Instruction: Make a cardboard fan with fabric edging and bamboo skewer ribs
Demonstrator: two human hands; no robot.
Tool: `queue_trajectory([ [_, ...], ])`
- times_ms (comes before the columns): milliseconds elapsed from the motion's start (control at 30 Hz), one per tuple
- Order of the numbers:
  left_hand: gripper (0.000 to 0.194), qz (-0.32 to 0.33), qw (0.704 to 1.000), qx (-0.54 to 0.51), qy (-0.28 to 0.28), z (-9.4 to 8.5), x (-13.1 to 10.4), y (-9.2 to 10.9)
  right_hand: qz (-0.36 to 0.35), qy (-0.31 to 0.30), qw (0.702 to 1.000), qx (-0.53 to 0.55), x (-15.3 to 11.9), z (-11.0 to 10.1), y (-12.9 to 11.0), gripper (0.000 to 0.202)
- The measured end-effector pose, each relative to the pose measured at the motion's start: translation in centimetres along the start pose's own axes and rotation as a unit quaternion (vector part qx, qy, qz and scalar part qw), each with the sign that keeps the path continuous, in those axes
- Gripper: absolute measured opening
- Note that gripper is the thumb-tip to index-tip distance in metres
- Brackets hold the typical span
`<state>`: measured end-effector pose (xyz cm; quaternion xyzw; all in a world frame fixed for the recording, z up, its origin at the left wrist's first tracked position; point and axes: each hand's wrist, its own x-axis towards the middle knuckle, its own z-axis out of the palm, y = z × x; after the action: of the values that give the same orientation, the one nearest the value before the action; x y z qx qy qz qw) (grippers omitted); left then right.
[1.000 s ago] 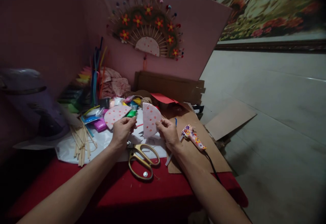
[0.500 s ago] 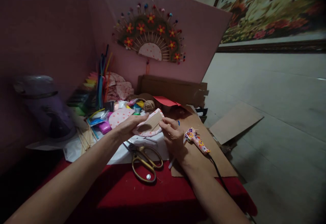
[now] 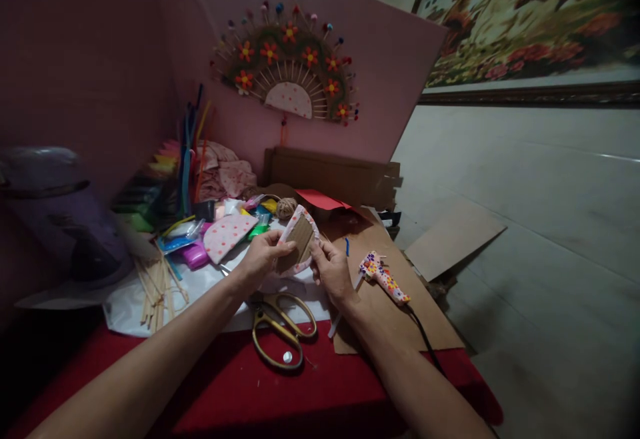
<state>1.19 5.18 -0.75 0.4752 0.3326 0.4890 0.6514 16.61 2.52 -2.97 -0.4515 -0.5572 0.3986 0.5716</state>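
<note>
Between my hands is a cardboard piece (image 3: 301, 239) with dotted pink-white fabric folded over its edges, its bare brown side towards me. My left hand (image 3: 267, 252) grips its left side, thumb on the cardboard. The fingers of my right hand (image 3: 330, 267) pinch the fabric edge at its right. Below the hands lie large scissors (image 3: 280, 324) with gold handles, their blades partly hidden under my left wrist. A similar half-round piece in dotted fabric (image 3: 227, 236) rests to the left. At the right, a flower-patterned glue gun (image 3: 384, 276) lies on a cardboard sheet (image 3: 395, 322).
Wooden sticks (image 3: 156, 292) and bagged coloured clay (image 3: 193, 252) lie at the left, near a purple container (image 3: 65, 219). Behind are a twine ball (image 3: 287, 208) and red paper (image 3: 323, 199). A decorated fan (image 3: 290, 69) hangs on the pink board. Red cloth (image 3: 215, 379) covers the table's front.
The fabric-edged cardboard piece has been tilted more upright, showing more of its brown side. Both hands have shifted with it, and the whole view has turned slightly right.
</note>
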Motion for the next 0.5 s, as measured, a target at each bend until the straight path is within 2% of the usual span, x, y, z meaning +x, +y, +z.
queue_trajectory([
  [167, 0.034, 0.022, 1.000, -0.005, 0.014, -0.1, -0.8, -1.0, 0.005, -0.014, 1.000, 0.004, 0.1, 0.3, 0.4, 0.041],
  [300, 0.032, 0.038, 0.997, -0.001, 0.062, 0.0, -0.9, -0.7, 0.006, -0.019, 0.998, -0.053, -0.3, 0.4, 0.4, 0.048],
  [367, 0.031, 0.077, 0.991, 0.005, 0.112, -0.4, -0.6, -0.1, -0.050, 0.000, 0.990, -0.129, -0.7, 0.4, 0.0, 0.046],
  [433, 0.030, 0.138, 0.975, 0.018, 0.172, -1.2, -0.1, 0.7, -0.131, -0.005, 0.968, -0.215, -1.2, 0.2, -0.8, 0.035],
  [500, 0.029, 0.191, 0.955, 0.022, 0.228, -2.2, 0.4, 1.5, -0.193, -0.073, 0.936, -0.285, -1.9, 0.0, -1.9, 0.028],
])
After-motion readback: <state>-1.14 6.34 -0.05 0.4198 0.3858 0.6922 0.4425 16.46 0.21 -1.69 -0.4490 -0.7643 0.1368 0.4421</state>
